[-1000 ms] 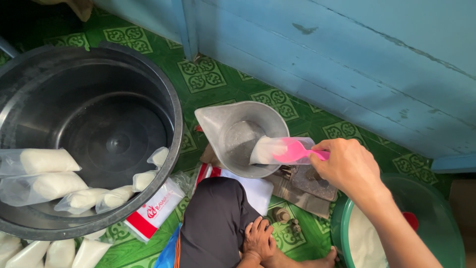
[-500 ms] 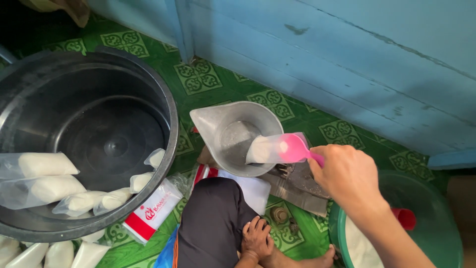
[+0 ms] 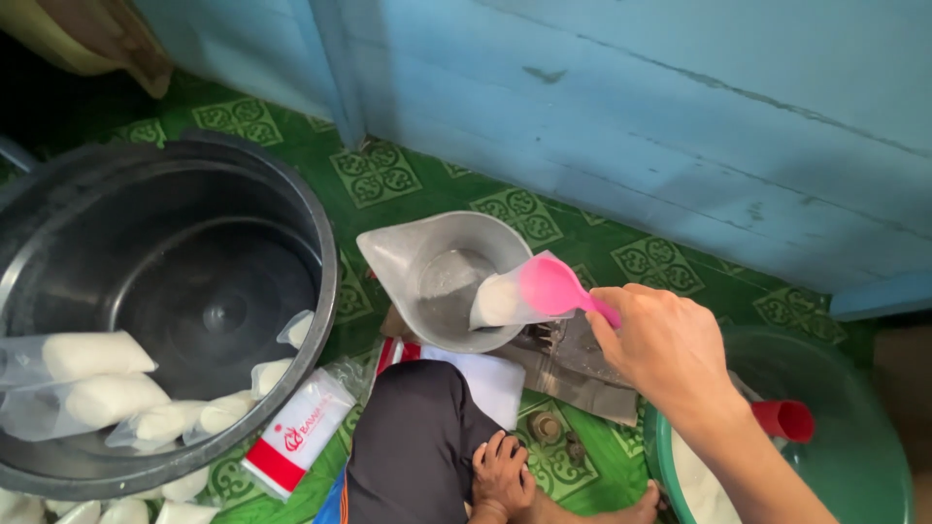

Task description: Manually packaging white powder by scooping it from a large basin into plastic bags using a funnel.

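Right hand: my right hand (image 3: 670, 349) is gripping a pink plastic scoop (image 3: 553, 287), tipping it into a clear plastic bag (image 3: 497, 301) to fill it.
Left hand: my left hand (image 3: 502, 474) is resting empty on my knee.
Bag: sitting over the grey metal scale pan (image 3: 442, 277).

Green floor (image 3: 408, 175) lies open by the wall — big pot (image 3: 320, 243) blocks left, basin (image 3: 854, 466) right.
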